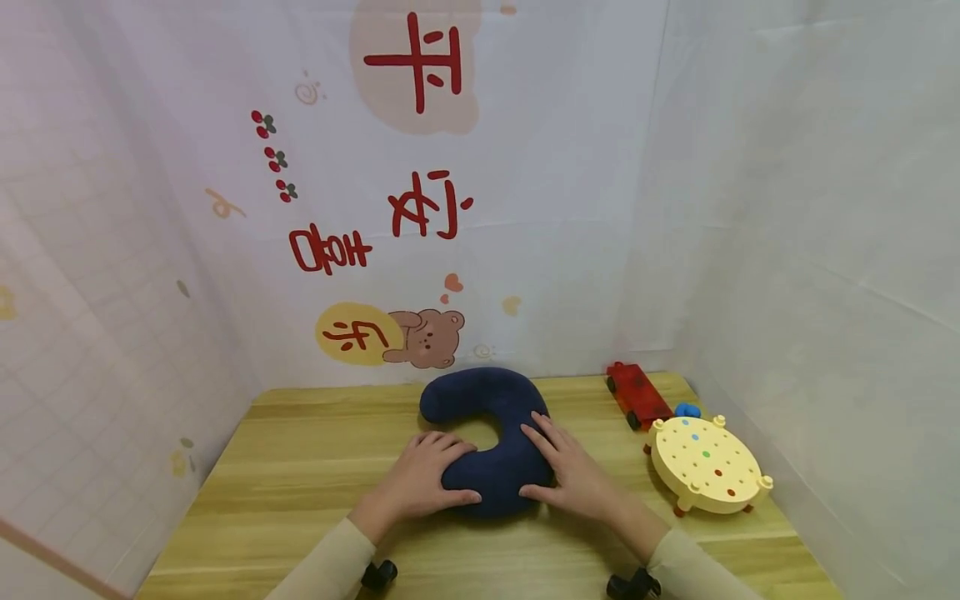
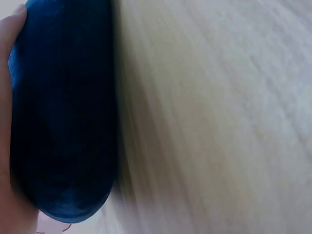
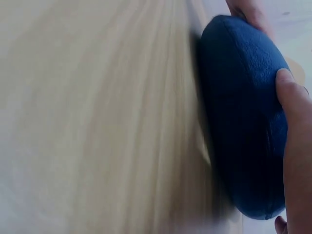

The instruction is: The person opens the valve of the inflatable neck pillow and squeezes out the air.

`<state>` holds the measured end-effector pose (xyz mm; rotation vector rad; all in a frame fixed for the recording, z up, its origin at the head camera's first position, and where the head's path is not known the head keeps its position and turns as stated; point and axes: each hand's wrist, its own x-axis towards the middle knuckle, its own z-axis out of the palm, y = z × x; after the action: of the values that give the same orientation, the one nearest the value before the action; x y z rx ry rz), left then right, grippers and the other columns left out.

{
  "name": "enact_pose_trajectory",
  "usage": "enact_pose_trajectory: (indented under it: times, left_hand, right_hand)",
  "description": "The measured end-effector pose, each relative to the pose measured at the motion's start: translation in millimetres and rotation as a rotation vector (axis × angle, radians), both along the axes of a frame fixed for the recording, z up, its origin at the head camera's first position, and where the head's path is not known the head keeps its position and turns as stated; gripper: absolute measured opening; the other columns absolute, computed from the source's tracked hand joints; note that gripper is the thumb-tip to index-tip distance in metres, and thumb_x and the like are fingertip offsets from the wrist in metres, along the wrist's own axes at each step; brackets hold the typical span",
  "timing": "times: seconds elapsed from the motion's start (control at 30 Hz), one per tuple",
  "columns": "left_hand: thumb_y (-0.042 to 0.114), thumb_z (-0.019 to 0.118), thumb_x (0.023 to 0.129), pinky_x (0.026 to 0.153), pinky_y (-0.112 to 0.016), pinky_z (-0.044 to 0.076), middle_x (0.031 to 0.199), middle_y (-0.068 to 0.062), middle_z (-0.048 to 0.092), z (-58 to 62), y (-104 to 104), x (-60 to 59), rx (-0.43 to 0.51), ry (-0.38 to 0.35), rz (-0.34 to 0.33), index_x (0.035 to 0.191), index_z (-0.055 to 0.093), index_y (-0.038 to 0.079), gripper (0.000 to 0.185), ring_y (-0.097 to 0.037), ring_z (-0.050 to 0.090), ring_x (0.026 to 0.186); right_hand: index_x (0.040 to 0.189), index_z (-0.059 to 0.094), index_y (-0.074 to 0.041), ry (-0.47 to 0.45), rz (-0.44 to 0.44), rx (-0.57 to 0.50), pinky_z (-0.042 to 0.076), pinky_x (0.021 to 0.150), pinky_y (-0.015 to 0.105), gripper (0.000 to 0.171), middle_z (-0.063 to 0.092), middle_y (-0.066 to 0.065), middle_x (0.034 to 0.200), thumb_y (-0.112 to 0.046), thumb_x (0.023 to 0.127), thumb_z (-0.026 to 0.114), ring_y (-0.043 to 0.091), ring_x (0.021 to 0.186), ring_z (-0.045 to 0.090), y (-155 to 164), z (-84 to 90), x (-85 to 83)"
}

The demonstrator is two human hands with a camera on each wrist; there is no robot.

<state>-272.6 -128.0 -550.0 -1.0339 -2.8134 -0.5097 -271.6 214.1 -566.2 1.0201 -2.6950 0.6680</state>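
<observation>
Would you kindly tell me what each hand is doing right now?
Left hand: open, fingers resting on the dark blue U-shaped plush neck pillow.
Right hand: open, fingers laid flat on the same pillow.

Matt, soft-napped cloth pillow [image 1: 491, 442] on smooth light wooden table [image 1: 300, 467]

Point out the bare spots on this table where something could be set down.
The widest bare stretch of the wooden table lies left of the navy U-shaped pillow, out to the left wall. The left hand and right hand occupy the middle. It is crowded at the right: a red toy block and a yellow round peg board.
</observation>
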Motion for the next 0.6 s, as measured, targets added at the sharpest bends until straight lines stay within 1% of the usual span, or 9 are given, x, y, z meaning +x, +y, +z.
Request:
enact_pose_trajectory:
  times: [0.1, 0.2, 0.27, 0.33, 0.47, 0.6]
  left_hand:
    - [0.069, 0.06, 0.106, 0.122, -0.066, 0.035, 0.15, 0.003, 0.063, 3.1, -2, 0.5, 0.027, 0.016, -0.047, 0.155, 0.065, 0.027, 0.065, -0.028, 0.053, 0.141]
    - [0.047, 0.061, 0.112, 0.127, -0.068, 0.029, 0.155, 0.004, 0.061, 6.5, -4, 4.4, 0.041, 0.033, -0.088, 0.159, 0.061, 0.027, 0.052, -0.027, 0.051, 0.146]
    - [0.037, 0.062, 0.113, 0.128, -0.069, 0.025, 0.158, 0.003, 0.059, 7.7, -3, 7.2, 0.041, 0.034, -0.108, 0.162, 0.058, 0.026, 0.05, -0.026, 0.049, 0.149]
    - [0.031, 0.061, 0.113, 0.129, -0.07, 0.022, 0.16, 0.002, 0.058, 7.5, -1, 9.8, 0.038, 0.03, -0.114, 0.164, 0.056, 0.027, 0.051, -0.026, 0.048, 0.151]
    - [0.031, 0.058, 0.114, 0.13, -0.072, 0.019, 0.16, 0.001, 0.058, 3.5, 3, 13.5, 0.055, 0.034, -0.096, 0.164, 0.056, 0.028, 0.05, -0.025, 0.049, 0.151]
    - [0.048, 0.057, 0.114, 0.13, -0.071, 0.018, 0.157, 0.003, 0.06, 3.1, 5, 17.4, 0.075, 0.047, -0.066, 0.162, 0.058, 0.03, 0.051, -0.024, 0.051, 0.149]
  right_hand:
    - [0.174, 0.037, -0.015, 0.006, -0.039, -0.017, 0.037, 0.119, 0.076, 0.103, 0.028, 0.019, 0.179, -0.071, 0.096, 0.074, 0.05, 0.159, 0.034, -3, -1.2, 5.4]
    - [0.172, 0.04, -0.015, 0.017, -0.085, -0.026, 0.037, 0.12, 0.075, 0.102, 0.03, 0.019, 0.178, -0.074, 0.096, 0.072, 0.051, 0.157, 0.037, -8, -4.1, 12.0]
    - [0.172, 0.041, -0.014, 0.027, -0.111, -0.024, 0.037, 0.12, 0.074, 0.102, 0.031, 0.02, 0.177, -0.077, 0.096, 0.07, 0.051, 0.155, 0.038, -11, -5.8, 15.4]
    - [0.172, 0.042, -0.014, 0.03, -0.127, -0.028, 0.038, 0.12, 0.074, 0.103, 0.031, 0.021, 0.177, -0.077, 0.095, 0.07, 0.051, 0.155, 0.039, -13, -6.7, 18.7]
    - [0.172, 0.041, -0.014, 0.013, -0.14, -0.041, 0.04, 0.119, 0.074, 0.104, 0.03, 0.021, 0.178, -0.076, 0.095, 0.072, 0.051, 0.156, 0.037, -14, -7.2, 22.4]
    - [0.172, 0.041, -0.015, 0.009, -0.14, -0.047, 0.04, 0.119, 0.074, 0.104, 0.03, 0.021, 0.177, -0.077, 0.095, 0.071, 0.052, 0.156, 0.036, -15, -6.6, 23.1]
